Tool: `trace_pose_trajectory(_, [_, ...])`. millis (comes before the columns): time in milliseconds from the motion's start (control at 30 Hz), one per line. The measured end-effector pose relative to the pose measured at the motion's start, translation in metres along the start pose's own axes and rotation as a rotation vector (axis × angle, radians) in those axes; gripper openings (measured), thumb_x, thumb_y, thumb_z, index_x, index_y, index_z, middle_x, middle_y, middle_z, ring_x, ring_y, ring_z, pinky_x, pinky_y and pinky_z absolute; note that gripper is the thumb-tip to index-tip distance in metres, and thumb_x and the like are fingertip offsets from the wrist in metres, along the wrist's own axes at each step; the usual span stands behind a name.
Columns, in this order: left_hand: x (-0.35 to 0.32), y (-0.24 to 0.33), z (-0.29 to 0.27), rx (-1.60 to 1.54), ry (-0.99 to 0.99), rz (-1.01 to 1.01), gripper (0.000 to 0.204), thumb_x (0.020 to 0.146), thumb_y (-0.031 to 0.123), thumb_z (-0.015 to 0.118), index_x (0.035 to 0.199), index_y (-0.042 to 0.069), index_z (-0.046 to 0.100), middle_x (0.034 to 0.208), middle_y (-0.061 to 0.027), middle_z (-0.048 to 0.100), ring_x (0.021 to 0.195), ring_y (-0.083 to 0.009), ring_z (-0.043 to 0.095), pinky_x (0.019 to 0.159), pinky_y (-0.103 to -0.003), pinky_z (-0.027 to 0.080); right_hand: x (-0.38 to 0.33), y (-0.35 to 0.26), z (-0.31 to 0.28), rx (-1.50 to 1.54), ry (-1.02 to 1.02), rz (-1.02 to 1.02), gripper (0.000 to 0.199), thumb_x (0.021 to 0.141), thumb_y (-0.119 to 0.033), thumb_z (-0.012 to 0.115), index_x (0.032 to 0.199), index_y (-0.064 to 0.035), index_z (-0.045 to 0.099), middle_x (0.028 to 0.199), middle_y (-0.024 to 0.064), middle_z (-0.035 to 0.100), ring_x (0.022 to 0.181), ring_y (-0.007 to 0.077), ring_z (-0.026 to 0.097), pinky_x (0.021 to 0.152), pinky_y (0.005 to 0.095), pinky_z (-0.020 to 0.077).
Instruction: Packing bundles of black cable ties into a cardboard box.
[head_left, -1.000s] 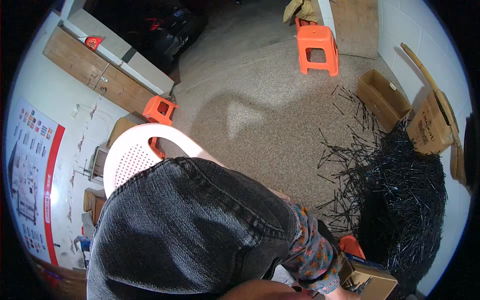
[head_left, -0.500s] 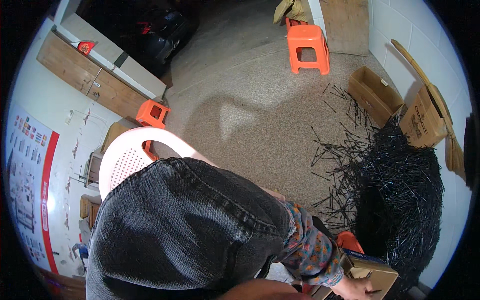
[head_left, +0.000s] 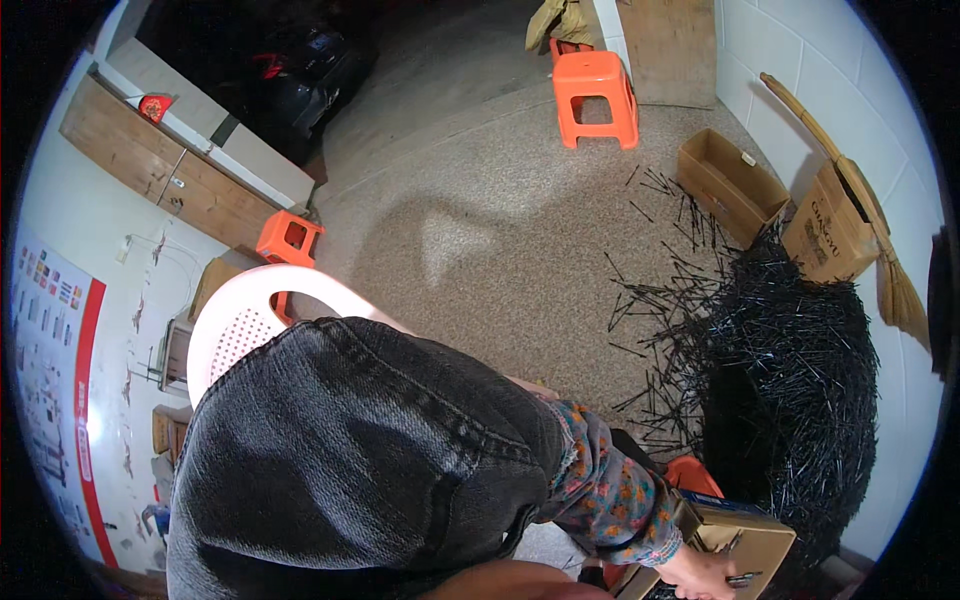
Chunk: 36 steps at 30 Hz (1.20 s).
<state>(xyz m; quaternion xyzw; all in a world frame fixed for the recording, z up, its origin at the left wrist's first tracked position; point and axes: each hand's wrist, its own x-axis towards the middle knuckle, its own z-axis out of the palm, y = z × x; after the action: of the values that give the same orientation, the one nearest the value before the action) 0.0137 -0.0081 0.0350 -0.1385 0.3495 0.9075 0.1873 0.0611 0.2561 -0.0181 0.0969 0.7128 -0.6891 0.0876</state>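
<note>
Open brown cardboard box (head_left: 745, 540) at the lower right edge.
It sits tilted beside the big heap of thin black sticks (head_left: 790, 370) (a few black pieces lie inside), flaps up.

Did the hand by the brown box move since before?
Yes. The hand has come out to the right, past the patterned sleeve, and now rests on the cardboard box beside the black stick pile.

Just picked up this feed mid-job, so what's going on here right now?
A person in a dark denim jacket bends over beside a white plastic chair. One hand, coming out of a patterned sleeve, rests on an open cardboard box at the lower right; which hand it is cannot be told. A big heap of thin black sticks lies beside the box, spilling across the speckled floor.
</note>
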Motion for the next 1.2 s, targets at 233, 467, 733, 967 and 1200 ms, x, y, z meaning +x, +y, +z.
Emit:
trace_pose_trajectory(233, [-0.013, 0.003, 0.001, 0.143, -0.15, -0.01, 0.019, 0.081, 0.026, 0.064, 0.071, 0.011, 0.06, 0.051, 0.0043, 0.038, 0.04, -0.0088, 0.033, 0.037, -0.026, 0.026, -0.02, -0.034, 0.05, -0.176, 0.002, 0.021, 0.022, 0.09, -0.022, 0.047, 0.076, -0.0054, 0.046, 0.063, -0.0002, 0.041, 0.053, 0.0113, 0.037, 0.049, 0.0279, 0.0327])
trace_pose_trajectory(467, [0.011, -0.015, -0.002, -0.024, -0.216, -0.072, 0.017, 0.081, 0.025, 0.065, 0.075, 0.009, 0.063, 0.05, 0.0036, 0.04, 0.04, -0.0094, 0.033, 0.037, -0.027, 0.026, -0.034, -0.042, 0.048, -0.342, 0.143, 0.103, 0.023, 0.091, -0.024, 0.046, 0.078, -0.0047, 0.047, 0.065, 0.001, 0.043, 0.056, 0.0118, 0.039, 0.05, 0.0279, 0.0329])
trace_pose_trajectory(733, [-0.012, 0.027, -0.001, -0.221, 0.047, 0.049, 0.016, 0.079, 0.026, 0.055, 0.08, 0.01, 0.05, 0.05, 0.0053, 0.028, 0.036, -0.0074, 0.026, 0.034, -0.027, 0.021, -0.047, -0.122, 0.135, -0.283, 0.156, 0.187, 0.024, 0.091, -0.025, 0.049, 0.08, -0.0045, 0.048, 0.066, 0.002, 0.046, 0.057, 0.0128, 0.041, 0.052, 0.0273, 0.0333])
trace_pose_trajectory(967, [-0.01, 0.018, -0.001, -0.417, 0.002, 0.138, 0.021, 0.081, 0.028, 0.053, 0.082, 0.008, 0.047, 0.051, 0.0054, 0.023, 0.039, -0.0096, 0.023, 0.038, -0.028, 0.019, -0.044, -0.108, 0.136, -0.27, 0.054, 0.015, 0.022, 0.09, -0.024, 0.052, 0.08, -0.0044, 0.048, 0.065, 0.0019, 0.045, 0.056, 0.0124, 0.039, 0.052, 0.0271, 0.0328])
trace_pose_trajectory(1200, [0.014, -0.022, -0.001, -0.325, -0.049, 0.388, 0.034, 0.084, 0.04, 0.051, 0.083, 0.006, 0.052, 0.049, 0.0004, 0.041, 0.039, -0.0128, 0.038, 0.039, -0.03, 0.029, -0.046, -0.094, 0.133, -0.281, 0.06, 0.001, 0.028, 0.09, -0.024, 0.054, 0.102, -0.0003, 0.045, 0.078, 0.0068, 0.05, 0.066, 0.0153, 0.044, 0.06, 0.0304, 0.0377])
